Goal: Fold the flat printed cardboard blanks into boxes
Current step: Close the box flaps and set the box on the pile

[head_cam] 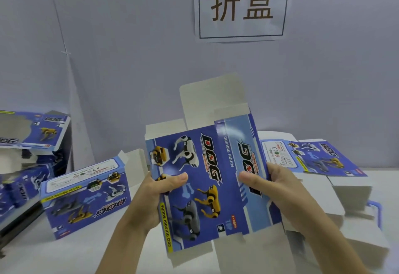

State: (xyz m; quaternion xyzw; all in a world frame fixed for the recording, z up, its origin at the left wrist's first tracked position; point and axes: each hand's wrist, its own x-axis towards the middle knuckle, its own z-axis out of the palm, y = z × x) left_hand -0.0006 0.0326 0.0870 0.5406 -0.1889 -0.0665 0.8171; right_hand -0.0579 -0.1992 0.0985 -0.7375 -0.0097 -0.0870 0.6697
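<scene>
**Blank held up between both hands, ready to open into a sleeve**

The pale wall fills the upper half of the view, with a paper sign bearing two large characters at 12 o'clock. Below it runs a white table.

At centre the flat blank is lifted off the table, printed side toward the person, its plain end flaps sticking out at top and bottom. It seems to be held this way so the side edges can be pressed inward and the panels popped apart.

At 3 o'clock lies a stack of blanks, within reach as supply. At 9 o'clock stands a folded box, with more finished boxes piled beyond it, apparently set aside as done.

The left hand grips the blank's left edge, thumb on the printed face. The right hand grips the right edge likewise, thumb on front, fingers behind.
</scene>
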